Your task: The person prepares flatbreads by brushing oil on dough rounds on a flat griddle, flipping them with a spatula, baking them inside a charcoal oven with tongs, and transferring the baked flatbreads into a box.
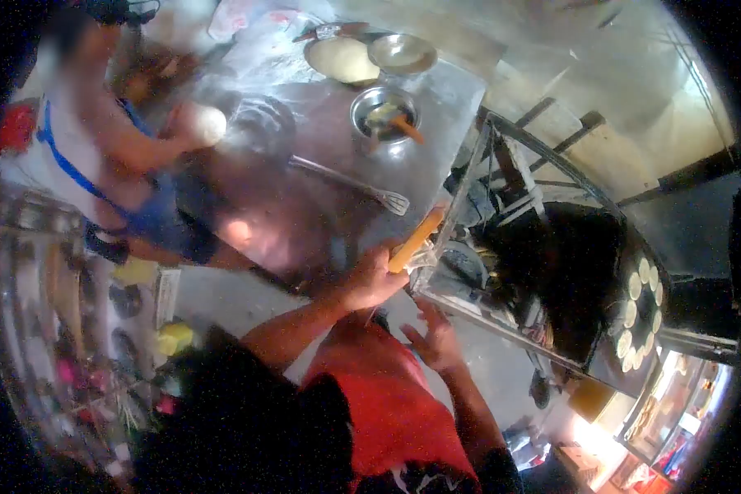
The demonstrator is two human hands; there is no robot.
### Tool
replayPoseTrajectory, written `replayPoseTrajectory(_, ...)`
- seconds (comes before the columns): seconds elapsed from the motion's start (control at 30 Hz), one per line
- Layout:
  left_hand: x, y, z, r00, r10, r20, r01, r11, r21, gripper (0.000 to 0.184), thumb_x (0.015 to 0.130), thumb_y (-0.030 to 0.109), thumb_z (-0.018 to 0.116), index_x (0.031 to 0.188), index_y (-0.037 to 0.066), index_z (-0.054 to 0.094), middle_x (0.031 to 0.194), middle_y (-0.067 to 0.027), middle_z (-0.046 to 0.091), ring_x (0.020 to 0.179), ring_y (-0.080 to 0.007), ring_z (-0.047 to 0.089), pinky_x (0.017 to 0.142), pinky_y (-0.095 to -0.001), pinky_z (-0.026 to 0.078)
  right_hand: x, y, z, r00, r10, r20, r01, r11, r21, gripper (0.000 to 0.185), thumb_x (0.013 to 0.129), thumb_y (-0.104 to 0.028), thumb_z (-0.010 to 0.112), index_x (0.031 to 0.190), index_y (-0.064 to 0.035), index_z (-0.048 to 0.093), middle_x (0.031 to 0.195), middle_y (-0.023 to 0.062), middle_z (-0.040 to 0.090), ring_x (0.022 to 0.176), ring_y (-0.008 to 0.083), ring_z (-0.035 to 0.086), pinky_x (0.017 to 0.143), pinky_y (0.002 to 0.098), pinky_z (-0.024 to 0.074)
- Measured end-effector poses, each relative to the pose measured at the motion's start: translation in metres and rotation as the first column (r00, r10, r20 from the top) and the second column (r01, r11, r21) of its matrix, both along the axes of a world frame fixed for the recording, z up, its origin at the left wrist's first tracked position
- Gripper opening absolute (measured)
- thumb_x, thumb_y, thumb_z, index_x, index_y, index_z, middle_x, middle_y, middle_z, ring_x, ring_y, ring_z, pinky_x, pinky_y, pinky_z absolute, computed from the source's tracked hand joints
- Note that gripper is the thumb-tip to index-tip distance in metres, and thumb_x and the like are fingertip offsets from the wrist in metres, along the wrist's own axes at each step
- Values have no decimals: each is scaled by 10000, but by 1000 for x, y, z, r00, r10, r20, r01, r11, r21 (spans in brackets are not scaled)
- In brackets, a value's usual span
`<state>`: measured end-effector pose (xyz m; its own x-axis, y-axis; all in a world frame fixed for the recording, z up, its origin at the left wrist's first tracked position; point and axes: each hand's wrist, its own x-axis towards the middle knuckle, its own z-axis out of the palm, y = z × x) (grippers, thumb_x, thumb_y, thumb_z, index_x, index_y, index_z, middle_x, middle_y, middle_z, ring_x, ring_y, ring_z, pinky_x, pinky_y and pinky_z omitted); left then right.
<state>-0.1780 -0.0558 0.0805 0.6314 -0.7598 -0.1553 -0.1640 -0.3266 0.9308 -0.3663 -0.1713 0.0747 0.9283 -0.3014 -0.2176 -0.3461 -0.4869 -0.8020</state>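
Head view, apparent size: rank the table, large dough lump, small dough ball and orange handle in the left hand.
1. Table
2. Large dough lump
3. Small dough ball and orange handle: left unranked, since the handle is nearer the camera.

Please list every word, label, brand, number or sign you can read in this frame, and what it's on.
No text can be read anywhere.
Red garment: white marks at its lower edge, cut off and unreadable.
White-and-red item at the table's far edge: red patches, too blurred to read.
Coloured patches at lower right: too small and blurred.
Orange handle at the left hand: no lettering visible.
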Motion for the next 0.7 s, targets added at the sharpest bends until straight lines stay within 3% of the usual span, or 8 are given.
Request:
replayPoseTrajectory(0.03,1,-1,1,1000,-5,-7,5,1000,-4,525,728,106,740,1190,11,510,1076,-211,581,986,-361,589,835,-438,484,7,2,1,999,17,43,-17,1000,5,475,837,-210,719,1250,-49,549,1126,175,617,927,323,643,789,397,531)
replayPoseTrajectory(0.13,15,22,-16,728,-155,668,32,981,192,518,720,73,724,1199,20,537,1279,-205,525,1041,-381,577,879,-434,490,1,-3,-17,996,86,32,-87,996,15,497,840,-220,720,1266,-42,537,1151,190,609,926,338,643,792,401,532)
replayPoseTrajectory(0.23,53,53,-57,592,-364,719,-80,861,502,615,715,155,778,1268,50,530,1463,-205,365,1273,-410,437,1043,-494,374,-20,-9,-31,994,81,-76,-78,996,45,490,842,-228,719,1256,-31,547,1171,202,606,938,345,647,797,402,534)
replayPoseTrajectory(0.37,86,62,-34,594,-420,686,81,879,469,615,742,232,784,1273,56,528,1478,-214,348,1330,-403,374,1112,-493,290,-62,-11,-49,960,9,-280,-34,996,-84,428,865,-320,690,1198,-64,607,1194,189,614,953,331,666,790,399,543)
replayPoseTrajectory(0.43,105,57,-47,856,-126,502,85,991,105,576,788,251,753,1283,62,526,1466,-215,367,1342,-396,354,1131,-470,271,-82,-10,-57,983,-11,-183,5,999,-31,410,864,-310,692,1187,-70,615,1169,185,626,927,325,671,760,396,550)
replayPoseTrajectory(0.5,137,45,-67,832,-43,553,28,999,35,523,819,174,708,1296,68,520,1453,-218,381,1310,-403,382,1120,-481,284,-89,-7,-56,985,-55,-166,60,998,24,408,868,-300,689,1197,-73,607,1138,174,643,913,327,673,741,405,551)
replayPoseTrajectory(0.57,164,32,-66,644,-199,738,-81,942,325,516,822,130,672,1310,77,515,1421,-202,418,1290,-385,416,1107,-485,303,-89,-1,-52,976,-74,-205,82,996,29,417,850,-272,708,1177,-33,606,1121,187,644,905,322,672,757,400,548)
replayPoseTrajectory(0.7,186,18,-59,425,-390,817,-122,870,478,298,851,105,573,1146,63,580,1261,-148,537,1163,-344,517,1075,-462,343,-84,2,-43,977,-115,-181,119,993,10,410,825,-221,733,1154,-12,607,1108,187,638,872,303,668,756,391,546)
